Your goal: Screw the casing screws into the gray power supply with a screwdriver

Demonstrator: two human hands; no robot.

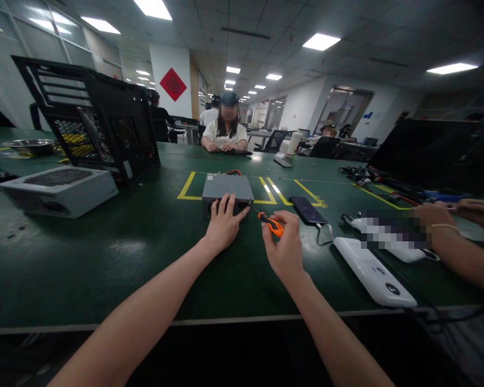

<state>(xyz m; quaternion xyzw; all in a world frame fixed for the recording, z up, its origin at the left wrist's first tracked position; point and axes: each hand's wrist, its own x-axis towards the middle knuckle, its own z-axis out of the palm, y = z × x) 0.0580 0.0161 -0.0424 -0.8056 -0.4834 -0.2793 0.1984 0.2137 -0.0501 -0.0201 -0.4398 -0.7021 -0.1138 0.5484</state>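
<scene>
A grey metal power supply box (227, 186) lies on the green table (145, 269), with reddish cables at its back. My left hand (223, 228) rests on its near side, fingers spread against the top edge and front face. My right hand (284, 244) is closed on a screwdriver (272, 224) with an orange and black handle, just right of the box. The screwdriver's thin shaft points left toward the box's front right corner. Whether the tip touches the box is too small to tell.
Left of the box stand a black computer case (116, 123) and another power supply (64, 188). A phone (307, 210), a white device (373, 271) and another person's hands (438, 220) are at the right. Another person sits across the table.
</scene>
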